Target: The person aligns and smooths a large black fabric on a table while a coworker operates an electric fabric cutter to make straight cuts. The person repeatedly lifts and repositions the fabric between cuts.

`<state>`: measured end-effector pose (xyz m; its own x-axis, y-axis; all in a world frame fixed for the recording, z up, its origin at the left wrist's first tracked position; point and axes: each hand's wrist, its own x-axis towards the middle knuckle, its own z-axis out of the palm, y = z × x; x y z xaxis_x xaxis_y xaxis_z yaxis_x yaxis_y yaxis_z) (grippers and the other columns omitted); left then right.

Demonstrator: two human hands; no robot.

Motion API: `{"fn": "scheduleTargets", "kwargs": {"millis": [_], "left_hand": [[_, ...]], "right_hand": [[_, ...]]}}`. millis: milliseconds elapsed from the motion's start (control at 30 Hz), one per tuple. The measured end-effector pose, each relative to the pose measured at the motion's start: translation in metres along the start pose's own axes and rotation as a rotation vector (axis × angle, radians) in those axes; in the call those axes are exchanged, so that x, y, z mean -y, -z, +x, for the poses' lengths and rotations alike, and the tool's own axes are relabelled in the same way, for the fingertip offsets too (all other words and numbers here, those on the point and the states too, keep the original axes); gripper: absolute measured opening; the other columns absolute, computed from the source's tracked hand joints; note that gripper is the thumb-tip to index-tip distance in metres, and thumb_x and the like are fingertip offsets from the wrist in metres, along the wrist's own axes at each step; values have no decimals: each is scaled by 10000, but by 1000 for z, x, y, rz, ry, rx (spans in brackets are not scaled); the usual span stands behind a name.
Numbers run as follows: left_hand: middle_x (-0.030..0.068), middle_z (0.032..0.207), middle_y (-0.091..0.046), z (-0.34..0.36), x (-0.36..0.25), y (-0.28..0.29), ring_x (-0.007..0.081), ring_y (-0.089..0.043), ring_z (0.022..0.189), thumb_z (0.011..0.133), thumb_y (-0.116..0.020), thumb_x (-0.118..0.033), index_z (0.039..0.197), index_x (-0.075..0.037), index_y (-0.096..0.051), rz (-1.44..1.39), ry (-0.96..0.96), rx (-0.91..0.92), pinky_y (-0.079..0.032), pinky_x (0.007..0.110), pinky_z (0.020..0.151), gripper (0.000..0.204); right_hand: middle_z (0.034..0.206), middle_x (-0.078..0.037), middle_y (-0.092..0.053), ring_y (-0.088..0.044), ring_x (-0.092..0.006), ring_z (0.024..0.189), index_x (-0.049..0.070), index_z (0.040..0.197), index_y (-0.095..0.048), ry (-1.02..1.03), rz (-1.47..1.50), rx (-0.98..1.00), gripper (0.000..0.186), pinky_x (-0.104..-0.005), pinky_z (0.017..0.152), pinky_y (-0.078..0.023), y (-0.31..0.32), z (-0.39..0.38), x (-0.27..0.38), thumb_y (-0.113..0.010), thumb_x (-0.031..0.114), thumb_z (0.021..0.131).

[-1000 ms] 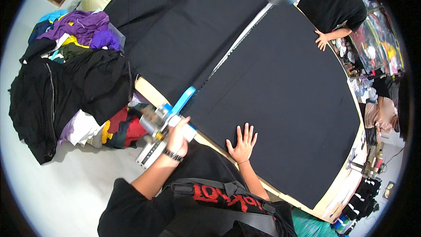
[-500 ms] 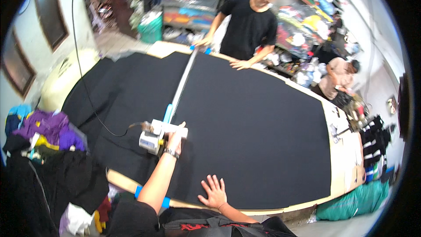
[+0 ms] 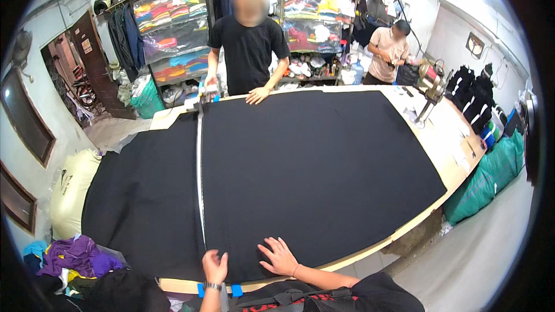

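— Machine [image 3: 211,88] is now at the far edge of the table [image 3: 179,285], away from the left hand [image 3: 214,268].
— Fingers?
— Left, loosely curled; right hand [image 3: 281,259], apart on the table's black cloth [image 3: 312,167].
— Containers?
— Shelves [image 3: 282,0] hold folded clothes [image 3: 173,14]; a green sack [image 3: 147,103], pale stuff [image 3: 140,84].

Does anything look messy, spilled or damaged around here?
Mainly the pile of clothes at lower left: purple, blue and black pieces are heaped in a loose jumble, which looks untidy beside the black cloth, spread nearly flat. I see no spill or obvious damage.
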<state>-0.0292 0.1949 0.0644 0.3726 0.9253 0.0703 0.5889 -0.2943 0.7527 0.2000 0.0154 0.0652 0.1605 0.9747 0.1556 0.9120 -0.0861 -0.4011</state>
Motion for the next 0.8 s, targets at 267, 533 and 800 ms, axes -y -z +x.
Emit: {"fn": "scheduleTargets", "kwargs": {"millis": [267, 533, 800], "left_hand": [[222, 792, -706, -164, 155, 78, 342, -705, 797, 985, -646, -604, 796, 30, -665, 195, 549, 131, -511, 514, 710, 662], [171, 918, -706, -183, 172, 87, 333, -690, 893, 1009, -590, -635, 1027, -47, -727, 145, 603, 365, -524, 466, 839, 604], [191, 1170, -745, -181, 107, 139, 270, -716, 1097, 1051, -601, -561, 1322, -8, -619, -19, 629, 499, -544, 438, 995, 616]], "right_hand": [[1742, -174, -239, -202, -376, 1618, 182, 1650, -372, 341, -27, 188, 610, -572, 1290, -210, -50, 41, 58, -470, 440, 1105], [1737, -265, -186, -147, -385, 1634, -46, 1622, -301, 475, 57, 277, 963, -544, 1314, -143, -71, 16, 95, -626, 549, 938], [1708, -200, -295, -158, -377, 1628, 39, 1518, -540, 622, 143, 432, 733, -548, 1315, -167, -96, 15, 111, -656, 487, 949]]}}
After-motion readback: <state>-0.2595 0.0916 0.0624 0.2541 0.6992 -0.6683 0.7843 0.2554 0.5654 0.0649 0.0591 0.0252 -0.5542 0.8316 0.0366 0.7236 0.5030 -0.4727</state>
